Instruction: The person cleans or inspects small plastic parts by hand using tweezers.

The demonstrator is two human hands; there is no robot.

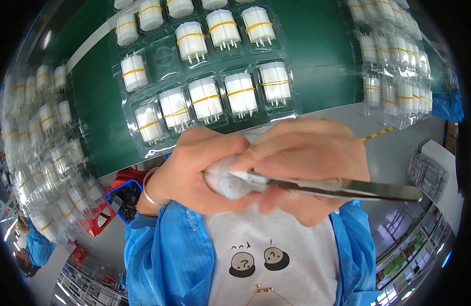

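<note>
Near my chest, my left hand wraps round a white rounded piece. Its end faces up and shows lines running between its sections; the rest is hidden by my fingers. A pair of metal tweezers is gripped in my right hand, the pointed end at the white piece and the broad end out to the right. Just beyond my hands, a see-through plastic tray carries several white cylindrical bundles. Yellow rubber bands circle them, and small prongs stick out of their ends.
Stacked see-through trays of white bundles stand at the left and far right of the green table. Below the table's near edge at left are a blue bin with dark contents and red containers. Another person in blue is at far left.
</note>
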